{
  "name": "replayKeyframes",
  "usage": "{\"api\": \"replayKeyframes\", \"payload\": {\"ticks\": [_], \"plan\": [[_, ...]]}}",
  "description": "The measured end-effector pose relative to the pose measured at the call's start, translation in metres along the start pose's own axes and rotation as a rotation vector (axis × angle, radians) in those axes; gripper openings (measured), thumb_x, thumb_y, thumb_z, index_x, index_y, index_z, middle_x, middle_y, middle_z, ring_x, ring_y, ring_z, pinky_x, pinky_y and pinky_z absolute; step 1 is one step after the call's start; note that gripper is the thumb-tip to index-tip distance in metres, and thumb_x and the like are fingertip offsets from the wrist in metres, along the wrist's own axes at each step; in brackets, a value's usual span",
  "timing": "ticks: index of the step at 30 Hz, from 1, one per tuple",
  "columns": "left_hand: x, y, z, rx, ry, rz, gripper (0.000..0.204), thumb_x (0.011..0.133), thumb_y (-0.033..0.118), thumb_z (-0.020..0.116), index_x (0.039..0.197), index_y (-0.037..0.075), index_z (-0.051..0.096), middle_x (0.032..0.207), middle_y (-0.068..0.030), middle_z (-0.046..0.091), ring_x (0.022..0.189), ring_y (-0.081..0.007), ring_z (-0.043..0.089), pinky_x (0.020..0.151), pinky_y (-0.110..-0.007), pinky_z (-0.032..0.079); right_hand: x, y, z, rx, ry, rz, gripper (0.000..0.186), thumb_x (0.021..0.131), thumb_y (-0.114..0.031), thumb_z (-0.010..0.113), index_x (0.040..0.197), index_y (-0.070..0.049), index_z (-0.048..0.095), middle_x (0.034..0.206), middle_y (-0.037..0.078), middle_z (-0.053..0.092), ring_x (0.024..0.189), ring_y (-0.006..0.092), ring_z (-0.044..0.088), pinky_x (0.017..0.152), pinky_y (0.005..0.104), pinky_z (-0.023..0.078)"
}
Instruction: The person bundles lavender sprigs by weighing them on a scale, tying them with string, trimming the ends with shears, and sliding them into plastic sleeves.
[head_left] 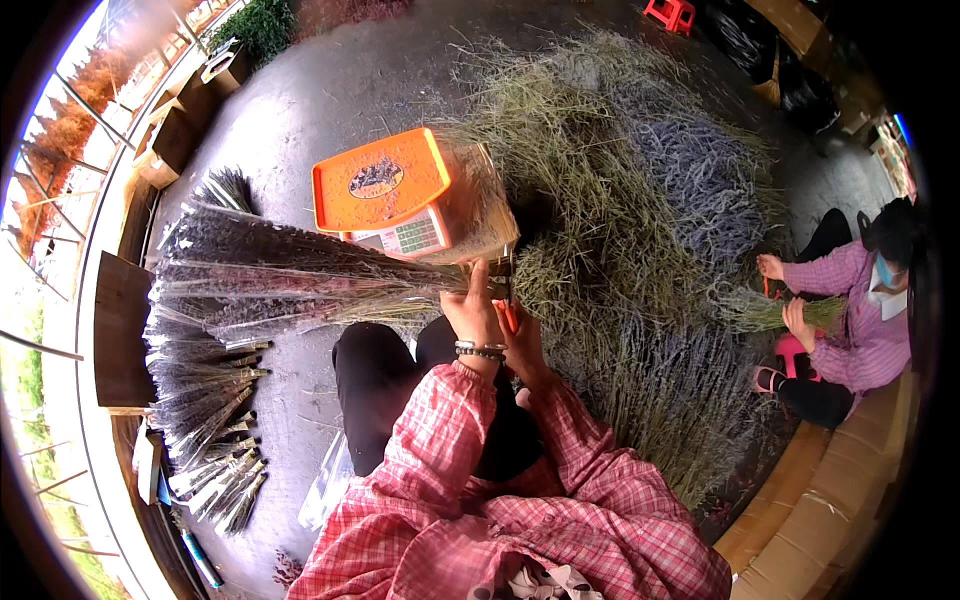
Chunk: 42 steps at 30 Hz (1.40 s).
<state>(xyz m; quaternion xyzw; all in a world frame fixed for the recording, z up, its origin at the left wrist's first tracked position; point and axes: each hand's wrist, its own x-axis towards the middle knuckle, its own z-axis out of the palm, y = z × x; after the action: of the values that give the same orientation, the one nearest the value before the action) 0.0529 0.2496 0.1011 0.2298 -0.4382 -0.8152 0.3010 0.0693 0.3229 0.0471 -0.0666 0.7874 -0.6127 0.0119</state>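
Observation:
My left hand (470, 305), with bracelets at its wrist, is closed round the stems of a large lavender bunch (290, 265). Clear plastic wraps the bunch, whose dark flower heads fan out to the left. In my right hand (524, 345) is a pair of red-handled shears (511, 315). Their dark upper part stands right beside the cut stem ends, partly hidden by my fingers. Just beyond the bunch is a weighing scale (408, 236) with a keypad and an orange tray (385, 180) on top, sprinkled with bits of flower.
Loose lavender (620, 200) lies in a big heap ahead and to the right. Several wrapped bunches (215, 420) are lined up on the floor at left. A co-worker (850, 300) sits at right, holding stems and a red tool. A red stool (671, 14) stands far back.

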Motion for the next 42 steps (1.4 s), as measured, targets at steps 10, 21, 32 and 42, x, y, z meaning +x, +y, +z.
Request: {"api": "replayKeyframes", "payload": {"ticks": [10,21,32,42], "plan": [[0.009,-0.018,0.008,-0.008,0.020,0.019,0.012,0.082,0.008,0.065,0.089,0.003,0.056,0.078,0.0005,0.058,0.064,-0.0067,0.050,0.056,-0.022,0.042,0.012,0.025,0.001,0.018,0.005,-0.031,0.027,0.087,-0.028,0.055,0.090,-0.002,0.053,0.071,0.019,0.059,0.068,0.0366,0.060,0.056,0.0390,0.044],[0.017,-0.041,-0.008,-0.044,0.077,0.000,0.012,0.084,0.010,0.061,0.089,0.001,0.056,0.079,-0.0066,0.061,0.063,-0.0154,0.059,0.055,-0.027,0.049,0.016,0.032,-0.005,0.290,-0.092,0.144,0.026,0.086,-0.024,0.057,0.100,-0.003,0.055,0.069,0.008,0.051,0.056,0.0163,0.050,0.049,0.0321,0.042],[0.016,0.005,-0.019,-0.103,-0.082,-0.185,0.044,0.083,0.007,0.058,0.124,-0.003,0.044,0.084,-0.0049,0.057,0.069,-0.0128,0.056,0.058,-0.026,0.045,-0.075,0.239,-0.068,-0.554,-0.091,0.745,0.063,0.067,-0.043,0.069,0.111,0.000,0.055,0.105,0.024,0.059,0.100,0.0378,0.057,0.086,0.0430,0.044],[0.145,0.022,-0.063,0.581,-0.156,-0.248,0.013,0.078,0.011,0.063,0.073,-0.001,0.060,0.058,-0.0073,0.060,0.044,-0.0150,0.057,0.033,-0.026,0.041,-0.125,0.288,-0.119,-0.746,-0.284,0.629,0.070,0.075,-0.049,0.060,0.115,0.008,0.049,0.113,0.028,0.055,0.103,0.0393,0.055,0.087,0.0422,0.044]]}}
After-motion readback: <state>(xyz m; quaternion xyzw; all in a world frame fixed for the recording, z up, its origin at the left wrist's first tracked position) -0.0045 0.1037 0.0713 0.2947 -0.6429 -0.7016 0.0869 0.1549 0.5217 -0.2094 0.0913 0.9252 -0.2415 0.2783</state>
